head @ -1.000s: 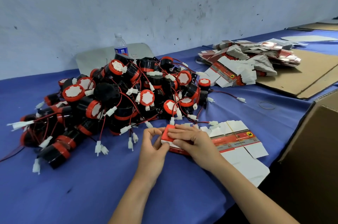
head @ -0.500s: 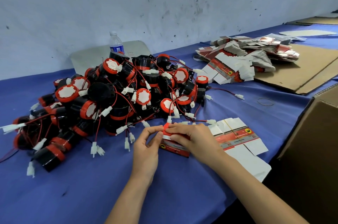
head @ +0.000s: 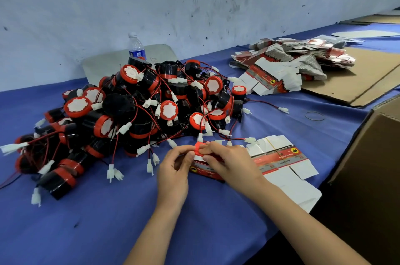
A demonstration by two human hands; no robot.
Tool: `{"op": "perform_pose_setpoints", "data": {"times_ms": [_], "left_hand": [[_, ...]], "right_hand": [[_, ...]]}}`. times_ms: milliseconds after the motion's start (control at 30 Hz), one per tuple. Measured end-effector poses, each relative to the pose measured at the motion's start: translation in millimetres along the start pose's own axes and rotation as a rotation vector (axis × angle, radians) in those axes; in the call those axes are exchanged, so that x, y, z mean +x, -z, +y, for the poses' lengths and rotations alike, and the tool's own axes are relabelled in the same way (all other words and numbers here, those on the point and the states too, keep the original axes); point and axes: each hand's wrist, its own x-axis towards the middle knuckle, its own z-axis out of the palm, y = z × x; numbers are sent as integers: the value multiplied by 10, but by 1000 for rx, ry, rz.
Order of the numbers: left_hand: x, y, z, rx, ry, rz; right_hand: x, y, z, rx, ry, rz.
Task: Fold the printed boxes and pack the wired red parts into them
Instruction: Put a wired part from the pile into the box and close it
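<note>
Left hand (head: 175, 169) and right hand (head: 229, 160) grip printed box (head: 202, 170).

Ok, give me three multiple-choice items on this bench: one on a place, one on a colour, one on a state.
1. Where does the water bottle stand?
A. Behind the pile of wired parts
B. Inside the brown carton
C. On top of the loose flat boxes

2. What colour is the table cloth?
A. Green
B. Blue
C. Yellow

3. What state is the printed box in?
A. Lying flat, untouched
B. Partly folded, with the left hand and right hand pinching its red end flap
C. Closed and set inside the carton

Answers:
1 A: the bottle rises just beyond the pile's far edge.
2 B: blue cloth shows all around the pile.
3 B: both hands grip the raised box at the flap.
</note>
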Motion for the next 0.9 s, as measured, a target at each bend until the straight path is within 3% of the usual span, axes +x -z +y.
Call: {"op": "perform_pose_setpoints", "data": {"times_ms": [133,367,667,900], "left_hand": [[-13,47,2,185,-92,35],[-19,24,50,260,-133,12],[-17,84,49,77,15,-86],[11,159,67,259,-154,-121]], "right_hand": [[1,-6,-14,-20,-4,-38],[-14,37,27,57,-23,-7],[-34,106,110,182,0,-150],[-10,145,140,170,4,-207]]}}
